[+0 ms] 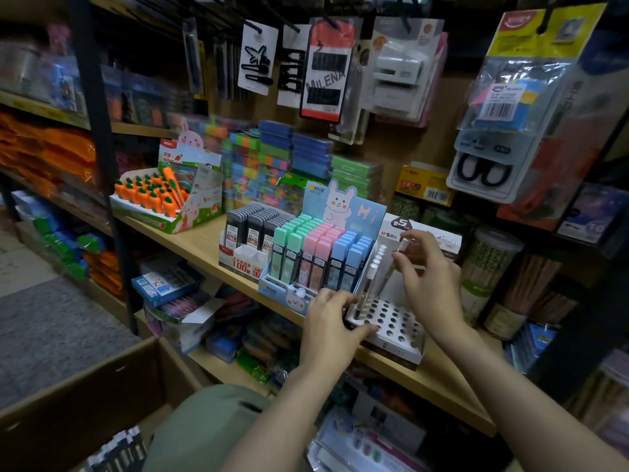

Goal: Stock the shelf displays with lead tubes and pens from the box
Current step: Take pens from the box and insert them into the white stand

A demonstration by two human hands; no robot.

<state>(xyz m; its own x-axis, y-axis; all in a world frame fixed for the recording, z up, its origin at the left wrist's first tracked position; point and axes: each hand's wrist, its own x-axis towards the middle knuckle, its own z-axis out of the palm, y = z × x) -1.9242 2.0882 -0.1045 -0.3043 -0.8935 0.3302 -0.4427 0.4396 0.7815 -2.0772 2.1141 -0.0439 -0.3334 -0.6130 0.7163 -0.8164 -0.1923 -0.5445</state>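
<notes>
A white pen display [391,318] with a grid of round holes stands on the wooden shelf [200,243]. One row of white-capped pens [369,281] fills its left side. My right hand [425,277] pinches a pen with a clear cap, tilted above the holes. My left hand [332,325] grips the display's front left corner. To the left, a blue rabbit display [316,257] is packed with green, pink and blue lead tubes. Beside that sits a display of black lead tubes [252,233]. The cardboard box [102,396] lies at the lower left, with black-and-white items in it.
A carrot-pen display [160,199] sits further left on the shelf. Stacked coloured boxes [272,161] stand behind the displays. Packaged goods hang from hooks above, and jars of pencils [490,264] stand at the right. Lower shelves are crowded with stationery.
</notes>
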